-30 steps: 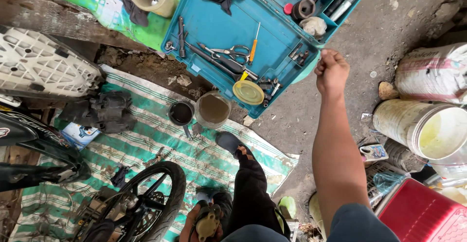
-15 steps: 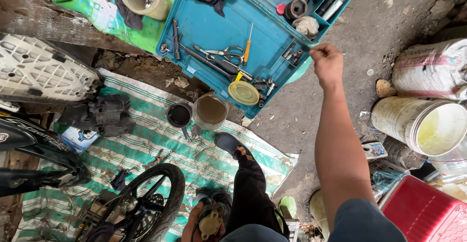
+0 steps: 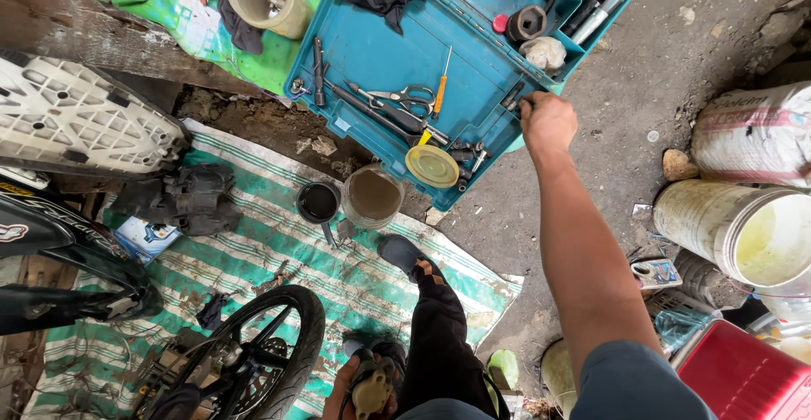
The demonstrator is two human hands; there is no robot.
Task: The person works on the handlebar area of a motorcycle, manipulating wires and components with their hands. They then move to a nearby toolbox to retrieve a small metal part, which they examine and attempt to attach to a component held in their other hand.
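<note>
Closest to us, low in the view, our left hand is wrapped around a grubby tan part, fingers closed on it and holding it in by our knee. Just beside it is the black tyre of the stripped bike, standing on the green striped mat, and our shoe is planted on that same mat. A bit further out, a dark cup and a jar of murky liquid sit side by side at the mat's edge, with a yellow lid just past them in the corner of the teal tool case. Our right hand is stretched out to the case's right rim, so we'd call this the picking-out step. The fingers are curled under, and their tips meet the small dark metal pieces lying against the rim. From up here we cannot tell whether one is already pinched or only touched. The pieces lie just ahead of the knuckles, at the fingertips and not in the palm. Getting one out cleanly would call for a firm pinch and a straight lift clear of the rim. Further into the case, the scissors and the orange-handled screwdriver lie apart from the hand.
</note>
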